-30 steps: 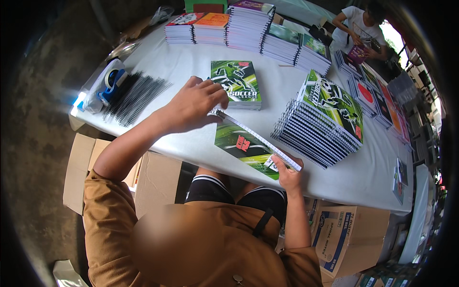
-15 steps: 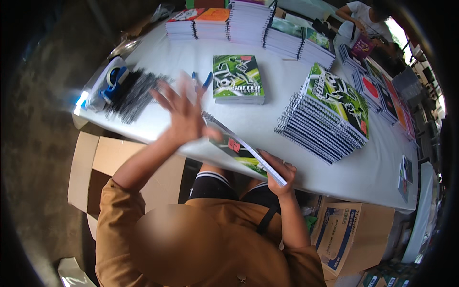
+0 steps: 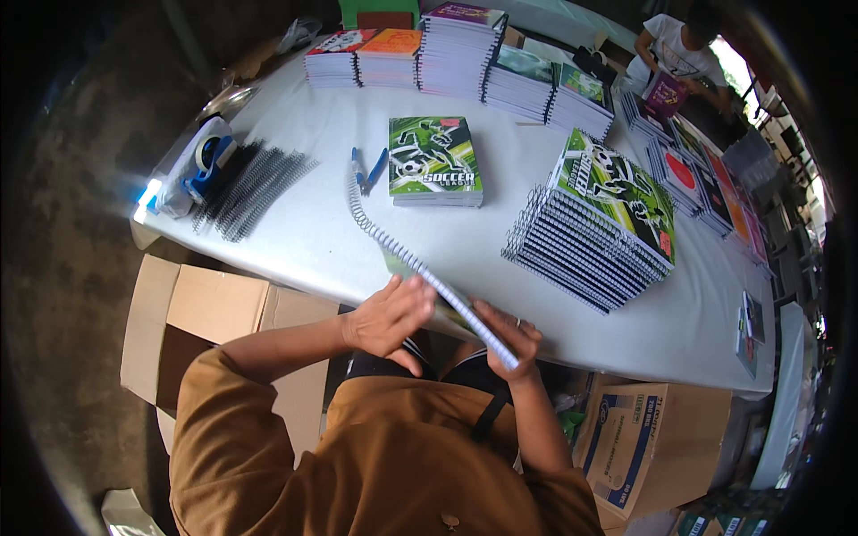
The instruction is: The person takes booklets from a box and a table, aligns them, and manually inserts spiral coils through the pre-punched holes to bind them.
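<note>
A green-covered notebook [image 3: 469,308] stands on edge at the near side of the table, its spine turned up. My right hand [image 3: 514,338] grips its near right end. A long wire coil [image 3: 375,234] runs along the spine and sticks out past the far end, curving toward the pliers. My left hand [image 3: 391,320], slightly blurred, lies with fingers outstretched against the left side of the notebook, by the coil. Blue-handled pliers [image 3: 367,170] lie beyond, beside a stack of unbound soccer-cover books [image 3: 434,161]. To the left is a pile of loose dark coils [image 3: 255,188].
Coil-bound notebooks [image 3: 594,237] form a tall stack at right. More book stacks [image 3: 456,54] line the far edge. A blue tape dispenser [image 3: 210,165] sits at left. Cardboard boxes [image 3: 219,304] stand below the table. A co-worker [image 3: 684,54] handles a purple book at far right.
My left hand has come down and nearer from above the table to the notebook's side. The coil's protruding end now shows. My right hand keeps its hold.
</note>
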The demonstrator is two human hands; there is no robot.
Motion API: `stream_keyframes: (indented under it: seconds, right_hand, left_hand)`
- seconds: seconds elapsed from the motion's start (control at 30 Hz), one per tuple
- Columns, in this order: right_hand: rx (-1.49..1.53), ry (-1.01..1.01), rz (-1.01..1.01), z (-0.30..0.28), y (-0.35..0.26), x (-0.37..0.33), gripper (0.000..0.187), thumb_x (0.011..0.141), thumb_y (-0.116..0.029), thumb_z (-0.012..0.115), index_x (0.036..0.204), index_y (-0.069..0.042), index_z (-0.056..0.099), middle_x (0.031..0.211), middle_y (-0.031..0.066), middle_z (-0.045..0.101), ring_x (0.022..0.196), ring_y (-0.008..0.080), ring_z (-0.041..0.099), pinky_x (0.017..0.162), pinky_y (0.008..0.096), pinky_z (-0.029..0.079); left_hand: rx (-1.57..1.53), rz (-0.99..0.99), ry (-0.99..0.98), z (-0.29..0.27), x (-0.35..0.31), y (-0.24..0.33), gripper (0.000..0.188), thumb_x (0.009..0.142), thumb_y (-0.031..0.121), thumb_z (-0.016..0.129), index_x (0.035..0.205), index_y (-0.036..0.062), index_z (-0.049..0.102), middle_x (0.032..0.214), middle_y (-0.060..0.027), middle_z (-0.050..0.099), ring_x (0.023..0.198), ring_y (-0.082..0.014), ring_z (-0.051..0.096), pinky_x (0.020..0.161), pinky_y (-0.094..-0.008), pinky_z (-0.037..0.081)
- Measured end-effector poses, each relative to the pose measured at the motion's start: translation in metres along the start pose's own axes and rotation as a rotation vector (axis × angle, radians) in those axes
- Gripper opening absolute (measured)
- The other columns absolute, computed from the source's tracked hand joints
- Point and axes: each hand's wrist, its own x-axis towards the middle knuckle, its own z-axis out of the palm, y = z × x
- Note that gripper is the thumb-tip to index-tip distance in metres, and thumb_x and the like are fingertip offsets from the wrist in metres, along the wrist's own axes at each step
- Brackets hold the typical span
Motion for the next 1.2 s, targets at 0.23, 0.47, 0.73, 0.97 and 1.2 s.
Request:
stream_keyframes:
  seconds: [0.23,0.47,0.73,0.97,1.2]
  right_hand:
    - [-0.027,-0.008,-0.002,0.003,-0.013,-0.006,0.030,0.073,-0.002,0.063,0.102,0.001,0.064,0.094,0.0148,0.067,0.086,0.0270,0.066,0.076,0.0345,0.052]
    - [0.025,-0.049,-0.064,0.004,-0.019,-0.009,0.030,0.074,-0.002,0.062,0.104,0.001,0.063,0.100,0.0140,0.066,0.089,0.0277,0.065,0.080,0.0364,0.051]
    - [0.084,-0.062,-0.133,0.011,-0.015,-0.010,0.042,0.074,-0.005,0.066,0.115,0.001,0.056,0.109,0.0133,0.062,0.095,0.0279,0.063,0.082,0.0359,0.050]
    - [0.107,-0.021,0.088,0.011,-0.015,-0.015,0.038,0.075,-0.006,0.068,0.112,-0.004,0.059,0.105,0.0133,0.063,0.090,0.0289,0.064,0.074,0.0349,0.052]
    - [0.084,0.051,0.006,0.009,-0.013,-0.006,0.049,0.073,-0.009,0.067,0.120,-0.008,0.053,0.110,0.0114,0.061,0.097,0.0292,0.061,0.082,0.0374,0.049]
  left_hand:
    - [-0.017,-0.084,0.008,0.006,0.021,0.010,0.108,0.072,0.075,0.044,0.137,-0.0079,0.018,0.140,-0.0322,0.015,0.127,-0.0541,0.017,0.103,-0.0613,0.000]
    - [0.155,-0.098,0.464,-0.013,0.089,-0.004,0.096,0.083,0.071,0.022,0.138,-0.0066,0.017,0.145,-0.0247,0.015,0.134,-0.0387,0.013,0.109,-0.0473,0.004]
    - [0.436,0.268,0.010,0.023,0.010,0.001,0.088,0.082,0.070,0.029,0.134,-0.0004,0.027,0.128,-0.0241,0.037,0.113,-0.0437,0.035,0.091,-0.0655,0.026]
    - [0.415,0.246,0.183,-0.008,0.076,0.034,0.081,0.084,0.068,0.024,0.124,0.0002,0.039,0.129,-0.0238,0.037,0.117,-0.0475,0.035,0.093,-0.0689,0.021]
    - [0.071,0.557,0.182,0.005,0.071,0.049,0.099,0.075,0.077,0.028,0.127,-0.0068,0.038,0.130,-0.0274,0.035,0.111,-0.0516,0.040,0.102,-0.0631,0.011]
